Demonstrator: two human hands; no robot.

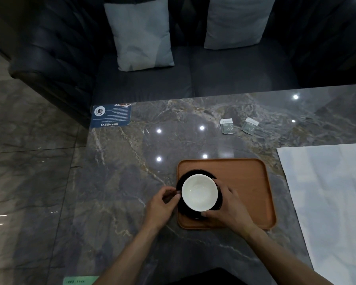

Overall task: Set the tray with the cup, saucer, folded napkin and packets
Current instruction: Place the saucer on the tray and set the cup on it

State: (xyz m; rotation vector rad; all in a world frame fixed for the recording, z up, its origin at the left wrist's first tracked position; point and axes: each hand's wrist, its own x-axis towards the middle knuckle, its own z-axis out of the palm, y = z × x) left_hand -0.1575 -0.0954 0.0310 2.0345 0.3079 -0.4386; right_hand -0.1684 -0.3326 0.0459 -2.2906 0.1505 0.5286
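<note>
A cup [199,192], white inside and dark outside, stands on a black saucer [195,172] at the left end of a brown wooden tray [245,182]. My left hand [162,206] pinches the cup's handle at its left side. My right hand [228,208] wraps the cup's right side, fingers touching the saucer. Two grey packets [227,125] [249,125] lie on the marble table beyond the tray. A large white napkin [329,198] is spread flat on the table to the right of the tray.
A blue printed card [110,115] lies at the table's far left corner. A dark sofa [173,75] with two pale cushions [142,33] stands right behind the table. A glossy tiled floor [29,161] lies to the left. A green slip [80,280] shows at the bottom edge.
</note>
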